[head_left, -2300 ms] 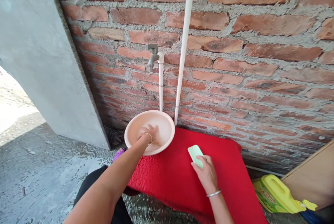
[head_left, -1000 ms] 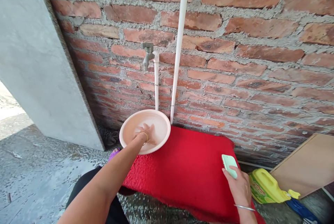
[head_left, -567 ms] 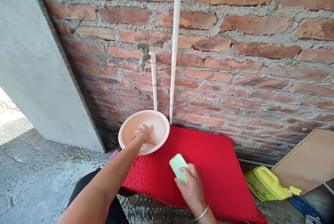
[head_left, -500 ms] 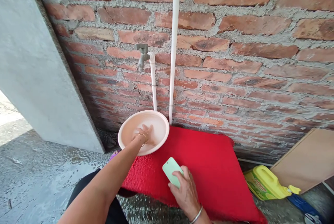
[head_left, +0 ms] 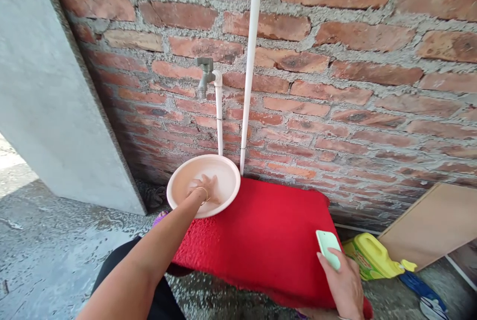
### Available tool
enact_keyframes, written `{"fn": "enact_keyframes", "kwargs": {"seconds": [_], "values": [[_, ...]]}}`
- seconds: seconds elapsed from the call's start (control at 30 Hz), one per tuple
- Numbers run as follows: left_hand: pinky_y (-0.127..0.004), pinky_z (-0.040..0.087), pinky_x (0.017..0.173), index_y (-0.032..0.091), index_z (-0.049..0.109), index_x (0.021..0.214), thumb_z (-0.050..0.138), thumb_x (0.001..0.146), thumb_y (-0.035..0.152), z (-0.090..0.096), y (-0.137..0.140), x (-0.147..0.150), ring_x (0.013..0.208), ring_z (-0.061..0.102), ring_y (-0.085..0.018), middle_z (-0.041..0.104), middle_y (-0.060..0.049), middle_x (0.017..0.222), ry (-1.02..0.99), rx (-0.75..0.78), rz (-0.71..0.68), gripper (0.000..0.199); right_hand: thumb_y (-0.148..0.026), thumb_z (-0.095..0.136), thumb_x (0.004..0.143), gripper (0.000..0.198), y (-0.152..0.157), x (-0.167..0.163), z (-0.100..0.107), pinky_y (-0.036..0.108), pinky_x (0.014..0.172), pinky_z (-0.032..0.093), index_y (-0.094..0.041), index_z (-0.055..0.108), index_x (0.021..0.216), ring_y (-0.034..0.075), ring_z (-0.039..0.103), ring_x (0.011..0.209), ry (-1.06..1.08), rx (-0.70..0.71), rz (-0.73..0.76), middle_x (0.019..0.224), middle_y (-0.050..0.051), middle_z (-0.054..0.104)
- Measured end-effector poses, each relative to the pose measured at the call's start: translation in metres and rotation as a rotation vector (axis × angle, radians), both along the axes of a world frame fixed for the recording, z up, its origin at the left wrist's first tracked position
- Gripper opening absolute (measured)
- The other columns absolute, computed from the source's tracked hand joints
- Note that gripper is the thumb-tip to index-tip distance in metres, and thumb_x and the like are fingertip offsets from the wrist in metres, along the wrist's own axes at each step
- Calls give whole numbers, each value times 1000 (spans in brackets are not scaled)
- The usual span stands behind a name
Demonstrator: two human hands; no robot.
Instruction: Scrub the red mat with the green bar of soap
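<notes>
My left hand (head_left: 204, 190) is dipped in cloudy water inside a pale pink basin (head_left: 172, 200), fingers spread and holding nothing. The basin rests at the left end of a red cloth (head_left: 268, 230) laid over a low surface. At the cloth's right edge, my right hand (head_left: 345, 278) grips a pale green scrub brush (head_left: 328, 246) with a small hole at its far end. The brush lies smooth back up, so its underside is hidden.
A grey tap (head_left: 204, 77) on a white pipe (head_left: 219, 121) stands behind the basin. A grey slab (head_left: 70, 91) leans at left. Right of the cloth lie a yellow jug (head_left: 374, 258) and a tan board (head_left: 428, 225). The floor (head_left: 40, 260) is wet.
My right hand has moved right with the scrub brush, from near the cloth's middle to its right edge. The left hand stays in the basin.
</notes>
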State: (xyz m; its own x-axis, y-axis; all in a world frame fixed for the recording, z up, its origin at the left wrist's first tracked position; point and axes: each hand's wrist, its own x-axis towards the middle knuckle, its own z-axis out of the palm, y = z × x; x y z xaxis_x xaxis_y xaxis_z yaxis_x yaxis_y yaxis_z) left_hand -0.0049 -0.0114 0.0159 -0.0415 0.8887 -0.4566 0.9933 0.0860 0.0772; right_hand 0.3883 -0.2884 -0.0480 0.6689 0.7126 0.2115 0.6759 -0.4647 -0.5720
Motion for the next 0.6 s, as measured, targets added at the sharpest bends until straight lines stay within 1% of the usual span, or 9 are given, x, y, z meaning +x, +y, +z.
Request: {"fn": "enact_keyframes", "kwargs": {"seconds": [0.07,0.17,0.27,0.33,0.37,0.4,0.47,0.53,0.6], "values": [[-77,42,89,37,26,156,68,64,72,-2,0,-1,143,9,-59,7,-12,168,2,6,0,107,-68,51,75,48,2,-21,-1,49,89,51,-29,69,97,35,63,95,2,36,75,97,11,59],[-76,43,91,37,26,156,68,63,73,-7,3,-2,143,12,-58,10,-12,167,0,30,14,108,-61,57,79,42,5,-80,-8,42,86,54,-26,71,98,30,65,95,16,64,325,105,10,59],[-75,44,91,38,27,156,67,64,73,-12,6,-4,144,11,-56,13,-12,167,16,33,24,106,-45,64,81,27,0,-146,-17,35,87,54,-30,71,103,25,64,102,-12,4,608,114,7,61],[-74,45,90,39,26,156,66,65,73,-12,6,-4,145,11,-56,14,-12,167,24,27,24,105,-38,69,79,27,-5,-175,-20,33,90,54,-33,70,105,23,63,105,-54,-50,767,121,5,61],[-74,45,90,39,26,156,66,66,73,-12,6,-4,145,11,-56,14,-12,166,24,26,23,105,-35,71,77,28,-7,-183,-21,34,91,53,-34,70,105,23,63,106,-74,-70,811,123,4,60],[-74,45,90,38,26,156,65,66,74,-12,6,-4,145,11,-56,15,-12,166,22,28,23,105,-33,73,75,29,-8,-184,-21,34,92,53,-34,70,104,24,63,106,-88,-84,823,124,4,60],[-74,45,90,39,27,156,67,65,73,-12,6,-3,144,12,-56,14,-11,167,24,31,23,105,-31,72,75,27,-7,-171,-19,35,92,53,-32,71,102,24,63,106,-97,-87,758,121,5,61],[-75,44,91,39,25,156,71,62,71,-13,7,-3,144,12,-57,9,-11,167,39,25,18,109,-34,69,77,24,-5,-139,-17,35,90,53,-30,71,101,24,64,102,-101,-61,634,114,6,61],[-75,43,92,39,24,156,74,59,68,-16,9,-3,144,11,-57,6,-10,168,48,24,12,113,-42,66,80,26,-2,-102,-16,39,87,54,-29,71,101,25,64,98,-116,-19,501,108,7,61]]}}
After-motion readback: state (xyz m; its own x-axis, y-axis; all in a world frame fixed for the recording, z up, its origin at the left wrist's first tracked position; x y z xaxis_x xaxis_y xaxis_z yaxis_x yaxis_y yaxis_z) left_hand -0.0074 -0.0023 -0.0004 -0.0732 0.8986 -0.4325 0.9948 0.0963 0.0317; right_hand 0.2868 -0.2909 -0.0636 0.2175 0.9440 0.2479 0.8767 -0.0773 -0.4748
